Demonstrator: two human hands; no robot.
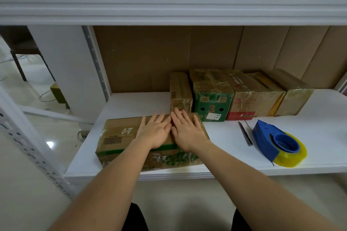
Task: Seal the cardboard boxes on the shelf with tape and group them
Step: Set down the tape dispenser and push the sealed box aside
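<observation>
A wide, flat cardboard box (120, 133) with green print and a barcode lies at the front of the white shelf (234, 157). My left hand (155, 133) and my right hand (187, 134) lie flat on its top, side by side, fingers straight and pressing down along the middle seam. Behind it several taped boxes stand in a row against the back: a narrow brown box (180, 92), a green box (213, 97) marked 3, a box with a red band (251, 99) and a plain brown box (293, 97).
A blue tape dispenser (270, 139) with a yellowish tape roll lies on the shelf at the right. A utility knife (245, 133) lies just left of it. An upper shelf beam (169, 5) runs overhead, and brown cardboard lines the back.
</observation>
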